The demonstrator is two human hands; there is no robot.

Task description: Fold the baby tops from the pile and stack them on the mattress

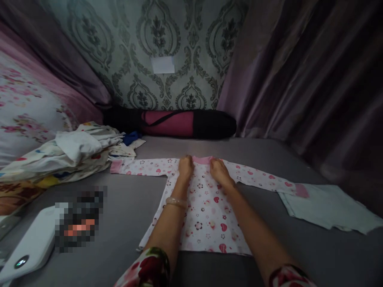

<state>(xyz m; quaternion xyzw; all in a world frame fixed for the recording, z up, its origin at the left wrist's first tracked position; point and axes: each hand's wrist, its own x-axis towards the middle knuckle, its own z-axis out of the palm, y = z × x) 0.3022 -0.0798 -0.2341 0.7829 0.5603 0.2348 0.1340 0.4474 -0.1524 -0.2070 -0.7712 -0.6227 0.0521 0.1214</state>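
A child's long-sleeved shirt point(203, 199), white with pink hearts and flowers, lies spread flat with both sleeves stretched sideways. Its pink collar point(202, 160) points away from me. My left hand point(186, 166) is closed on the shoulder fabric just left of the collar, a pale bangle point(176, 202) on that wrist. On the collar's other side, my right hand point(220, 171) grips the opposite shoulder with curled fingers. The right sleeve's pink cuff point(301, 190) overlaps a folded pale green cloth point(332, 207).
A heap of clothes point(80, 147) lies at the left on the grey sheet point(119, 223). Nearer me are a white device point(32, 243) and a pixelated patch. A black and magenta rolled bag point(170, 123) rests along the patterned wall. Purple curtains point(284, 79) hang on both sides.
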